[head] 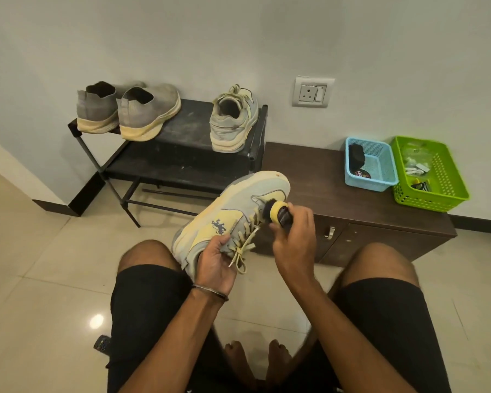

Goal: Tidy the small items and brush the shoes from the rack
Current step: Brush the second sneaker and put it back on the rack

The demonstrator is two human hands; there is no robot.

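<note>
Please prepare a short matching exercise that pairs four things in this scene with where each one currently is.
Things:
1. pale yellow-and-grey laced sneaker
2. pair of grey knit slip-on shoes
3. light blue plastic basket
4. round black-bristled brush with a yellow collar

Places:
A. on the dark brown low cabinet
B. in the left hand
C. in the right hand
D. on top of the black metal shoe rack

Pairs: 1-B, 2-D, 3-A, 4-C

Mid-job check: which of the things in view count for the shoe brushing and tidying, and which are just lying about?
In the job:
held sneaker, gripped by left hand
brush in right hand
matching sneaker and grey pair on rack
blue basket and green basket of small items

Lying about:
remote on floor
wall socket
cabinet
</note>
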